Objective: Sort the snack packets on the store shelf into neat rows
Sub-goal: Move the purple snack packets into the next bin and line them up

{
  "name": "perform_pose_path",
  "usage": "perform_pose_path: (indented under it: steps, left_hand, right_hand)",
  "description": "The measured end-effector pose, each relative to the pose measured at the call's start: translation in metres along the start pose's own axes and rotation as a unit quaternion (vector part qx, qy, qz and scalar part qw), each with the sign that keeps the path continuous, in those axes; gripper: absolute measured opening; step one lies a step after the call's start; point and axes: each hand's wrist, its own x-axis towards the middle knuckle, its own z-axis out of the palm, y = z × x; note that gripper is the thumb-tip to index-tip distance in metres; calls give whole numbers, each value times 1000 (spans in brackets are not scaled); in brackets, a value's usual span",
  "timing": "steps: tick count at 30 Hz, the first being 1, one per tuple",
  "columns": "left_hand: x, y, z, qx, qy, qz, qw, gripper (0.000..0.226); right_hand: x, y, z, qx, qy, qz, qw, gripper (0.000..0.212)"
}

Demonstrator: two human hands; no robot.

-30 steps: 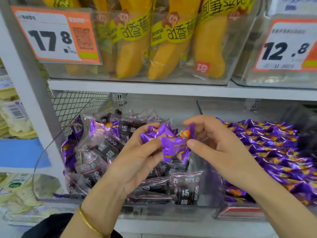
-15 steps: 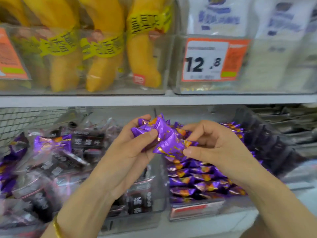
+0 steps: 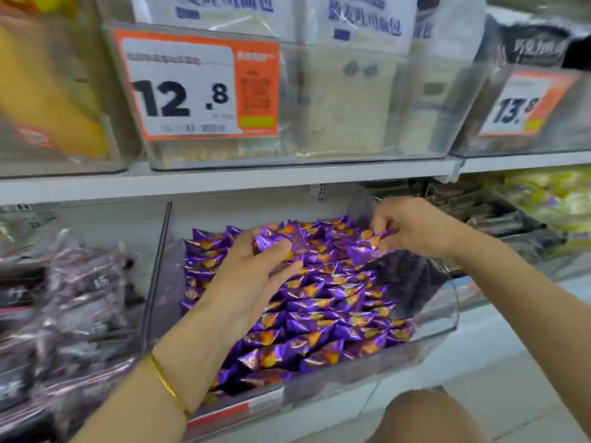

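Observation:
A clear plastic bin (image 3: pixel 447 318) on the lower shelf holds several purple snack packets (image 3: pixel 326 308) with orange marks, lying in rough rows. My left hand (image 3: pixel 252 279) is over the bin's left half and grips a small bunch of purple packets (image 3: pixel 275 241) between thumb and fingers. My right hand (image 3: pixel 412 228) is above the bin's back right part, pinching one purple packet (image 3: pixel 367 244) by its end. A gold bangle sits on my left wrist.
To the left stands a bin of dark plum-coloured packets (image 3: pixel 64 308). The shelf above carries clear bins with price tags 12.8 (image 3: pixel 195 87) and 13.8 (image 3: pixel 521 103), white bread bags and yellow packs. Dark packets (image 3: pixel 499 219) lie at the right. My knee (image 3: pixel 428 417) shows below.
The view has swung right, from the dark-packet bin to the purple-packet bin. My hands have parted: the right hand pulled one packet off to the right, the left keeps the bunch.

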Motion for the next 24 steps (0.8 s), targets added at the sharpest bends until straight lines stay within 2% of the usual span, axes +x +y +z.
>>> perform_pose_path:
  steps: [2, 6, 12, 15, 21, 24]
  left_hand:
    - [4, -4, 0, 5, -10, -1, 1000, 31]
    - [9, -6, -3, 13, -15, 0, 1000, 37]
    - [14, -10, -5, 14, -12, -12, 1000, 31]
    - [15, -11, -5, 11, -17, -9, 1000, 30]
    - [14, -10, -5, 24, -23, -2, 999, 28]
    - [14, -11, -5, 52, -29, 2, 998, 29]
  right_hand:
    - [12, 3, 9, -11, -49, -6, 999, 20]
    - [29, 1, 14, -34, -84, 12, 996, 22]
    - [43, -2, 25, -164, -158, 22, 974, 21]
    - [42, -3, 34, -202, -149, 15, 968, 20]
    - [33, -1, 27, -159, -108, 28, 981, 14]
    - [30, -6, 27, -175, -109, 42, 978, 14]
